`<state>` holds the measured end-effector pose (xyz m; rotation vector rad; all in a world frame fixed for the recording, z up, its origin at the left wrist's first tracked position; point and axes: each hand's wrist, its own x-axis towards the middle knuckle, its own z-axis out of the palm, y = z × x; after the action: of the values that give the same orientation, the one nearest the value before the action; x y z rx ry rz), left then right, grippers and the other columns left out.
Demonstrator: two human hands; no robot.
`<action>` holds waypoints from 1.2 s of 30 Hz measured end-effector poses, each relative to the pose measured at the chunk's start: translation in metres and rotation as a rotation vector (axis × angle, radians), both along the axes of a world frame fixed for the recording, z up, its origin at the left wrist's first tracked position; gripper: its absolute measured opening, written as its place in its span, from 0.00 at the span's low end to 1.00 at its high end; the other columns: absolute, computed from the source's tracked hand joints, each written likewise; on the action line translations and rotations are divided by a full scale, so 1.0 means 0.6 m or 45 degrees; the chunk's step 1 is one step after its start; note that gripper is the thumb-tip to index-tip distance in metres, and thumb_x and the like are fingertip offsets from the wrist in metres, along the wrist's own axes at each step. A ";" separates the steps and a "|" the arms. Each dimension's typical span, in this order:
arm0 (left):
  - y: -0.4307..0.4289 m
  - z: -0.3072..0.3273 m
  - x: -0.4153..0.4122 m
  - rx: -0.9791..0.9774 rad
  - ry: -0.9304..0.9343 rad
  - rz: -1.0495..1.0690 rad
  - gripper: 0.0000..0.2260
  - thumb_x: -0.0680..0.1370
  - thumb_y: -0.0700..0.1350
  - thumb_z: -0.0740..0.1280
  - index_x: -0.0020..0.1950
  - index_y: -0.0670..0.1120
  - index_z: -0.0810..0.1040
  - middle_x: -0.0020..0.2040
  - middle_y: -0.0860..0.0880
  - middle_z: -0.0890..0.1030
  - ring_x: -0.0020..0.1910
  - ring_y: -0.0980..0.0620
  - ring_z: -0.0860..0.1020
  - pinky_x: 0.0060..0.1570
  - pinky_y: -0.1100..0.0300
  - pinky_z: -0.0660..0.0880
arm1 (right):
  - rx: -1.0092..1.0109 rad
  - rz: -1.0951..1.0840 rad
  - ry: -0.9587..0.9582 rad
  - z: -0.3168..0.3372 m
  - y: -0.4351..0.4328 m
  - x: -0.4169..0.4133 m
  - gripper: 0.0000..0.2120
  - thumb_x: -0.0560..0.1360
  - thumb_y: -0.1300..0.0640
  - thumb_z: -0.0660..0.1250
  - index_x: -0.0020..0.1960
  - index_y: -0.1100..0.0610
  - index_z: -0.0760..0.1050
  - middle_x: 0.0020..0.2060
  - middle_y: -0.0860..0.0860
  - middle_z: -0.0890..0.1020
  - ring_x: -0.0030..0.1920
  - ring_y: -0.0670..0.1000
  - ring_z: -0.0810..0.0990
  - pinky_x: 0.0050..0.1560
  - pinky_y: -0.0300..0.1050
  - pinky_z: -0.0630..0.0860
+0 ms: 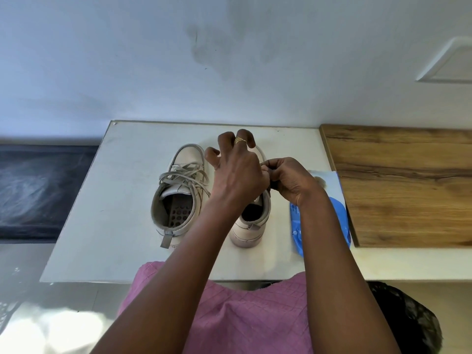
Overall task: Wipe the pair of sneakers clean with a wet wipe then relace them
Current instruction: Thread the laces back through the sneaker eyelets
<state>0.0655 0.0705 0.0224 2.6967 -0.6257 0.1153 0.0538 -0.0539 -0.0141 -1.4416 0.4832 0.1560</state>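
A white table holds both sneakers side by side, toes far, with a wooden top to its right. The left sneaker is loosely laced. Both hands meet over the right sneaker. The left hand has its fingers spread and clawed, and the right hand is curled into a tight pinch. What either holds is hidden. A blue wipe packet lies right of the sneakers.
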 end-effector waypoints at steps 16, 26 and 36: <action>0.035 -0.020 0.036 -0.095 0.538 -0.140 0.17 0.77 0.59 0.62 0.33 0.50 0.75 0.34 0.50 0.78 0.42 0.48 0.76 0.42 0.54 0.70 | 0.121 -0.052 0.024 0.009 -0.002 -0.006 0.11 0.74 0.74 0.60 0.41 0.64 0.77 0.27 0.51 0.81 0.34 0.50 0.76 0.38 0.41 0.74; 0.064 -0.014 0.039 -0.422 1.078 -0.168 0.11 0.79 0.48 0.64 0.40 0.44 0.76 0.37 0.50 0.78 0.37 0.55 0.72 0.39 0.59 0.67 | -0.257 -0.213 0.067 0.027 0.005 -0.014 0.11 0.75 0.68 0.64 0.35 0.61 0.76 0.28 0.55 0.78 0.23 0.45 0.76 0.29 0.38 0.79; 0.068 -0.020 0.041 -0.629 1.307 -0.139 0.07 0.79 0.39 0.61 0.43 0.41 0.75 0.36 0.48 0.77 0.40 0.53 0.73 0.40 0.55 0.73 | -0.151 -0.368 0.136 0.013 0.012 -0.009 0.15 0.77 0.70 0.60 0.32 0.63 0.73 0.17 0.50 0.75 0.17 0.45 0.70 0.25 0.39 0.76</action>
<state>0.0899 0.1110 0.0104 1.8705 -0.3324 -0.9429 0.0483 -0.0464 -0.0066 -1.4661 0.7932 -0.0284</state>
